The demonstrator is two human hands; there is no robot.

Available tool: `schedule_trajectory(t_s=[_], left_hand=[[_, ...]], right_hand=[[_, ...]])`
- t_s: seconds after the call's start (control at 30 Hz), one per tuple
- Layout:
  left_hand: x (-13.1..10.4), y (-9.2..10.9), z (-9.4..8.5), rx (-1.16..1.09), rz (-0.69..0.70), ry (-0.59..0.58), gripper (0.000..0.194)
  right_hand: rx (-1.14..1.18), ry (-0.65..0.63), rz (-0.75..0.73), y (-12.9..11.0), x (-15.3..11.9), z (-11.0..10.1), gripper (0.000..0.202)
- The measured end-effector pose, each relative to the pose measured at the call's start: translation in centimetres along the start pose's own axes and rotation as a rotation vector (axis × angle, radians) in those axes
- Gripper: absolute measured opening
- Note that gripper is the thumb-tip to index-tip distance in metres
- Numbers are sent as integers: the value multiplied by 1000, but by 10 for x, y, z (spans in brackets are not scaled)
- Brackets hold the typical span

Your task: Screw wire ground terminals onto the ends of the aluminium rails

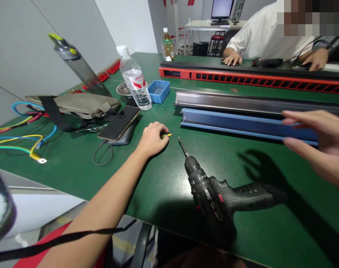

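Note:
My left hand rests on the green table with its fingers closed on a small yellow piece that pokes out past the fingertips. To the right of it lies a black cordless drill, its bit pointing toward that hand. My right hand is raised at the right edge, fingers apart and holding nothing, in front of the right end of a blue metal channel. Behind the blue channel lies a grey metal channel. The drill touches neither hand.
A water bottle, blue tray, phone, grey bag and tilted flask stand or lie at the left. Cables spread at far left. A long red rail crosses the back, before a person in white.

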State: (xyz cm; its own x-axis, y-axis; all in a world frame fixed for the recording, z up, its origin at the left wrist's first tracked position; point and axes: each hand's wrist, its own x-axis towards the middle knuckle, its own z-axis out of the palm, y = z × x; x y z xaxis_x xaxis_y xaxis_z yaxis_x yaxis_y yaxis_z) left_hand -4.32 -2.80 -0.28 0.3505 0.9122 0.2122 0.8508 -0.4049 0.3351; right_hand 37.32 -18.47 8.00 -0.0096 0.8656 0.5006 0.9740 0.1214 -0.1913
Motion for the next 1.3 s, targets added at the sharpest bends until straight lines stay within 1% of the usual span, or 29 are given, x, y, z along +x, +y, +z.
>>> schedule_trajectory(t_s=[0.07,0.1,0.17,0.27,0.37,0.47,0.53,0.63,0.73,0.93,1.03,1.17,1.23,1.3], left_hand=[[1,-1,1,-25,10,10,17],[1,-2,2,-36,21,11,16],[2,-2,2,-48,40,-3,16],[3,-2,3,-44,42,-32,18],[6,-1,3,-33,52,-59,16],[7,-1,4,-13,53,-66,17],[7,-1,4,-24,48,-48,18],[6,0,4,-116,60,-6,19],[5,2,3,-176,82,11,19],[6,7,3,-171,185,-15,29],[8,7,3,-156,219,-14,32],[10,10,5,-119,228,23,31],[11,12,6,-97,217,41,29],[11,13,8,-81,206,56,28]], right_hand=[[-25,21,129,15,23,26,45],[-40,25,203,25,30,38,47],[-68,14,306,45,35,55,50],[-88,-19,308,63,29,67,52],[-100,-42,275,67,22,69,51],[-109,-25,255,65,19,70,47],[-116,14,262,65,15,73,42],[-117,68,270,65,7,76,36],[-108,83,256,64,-2,76,33],[-116,63,238,58,-7,70,37],[-135,50,248,53,-9,69,43],[-158,26,244,50,-8,70,52],[-161,10,231,47,-5,67,54],[-119,-17,166,37,-1,60,57]])
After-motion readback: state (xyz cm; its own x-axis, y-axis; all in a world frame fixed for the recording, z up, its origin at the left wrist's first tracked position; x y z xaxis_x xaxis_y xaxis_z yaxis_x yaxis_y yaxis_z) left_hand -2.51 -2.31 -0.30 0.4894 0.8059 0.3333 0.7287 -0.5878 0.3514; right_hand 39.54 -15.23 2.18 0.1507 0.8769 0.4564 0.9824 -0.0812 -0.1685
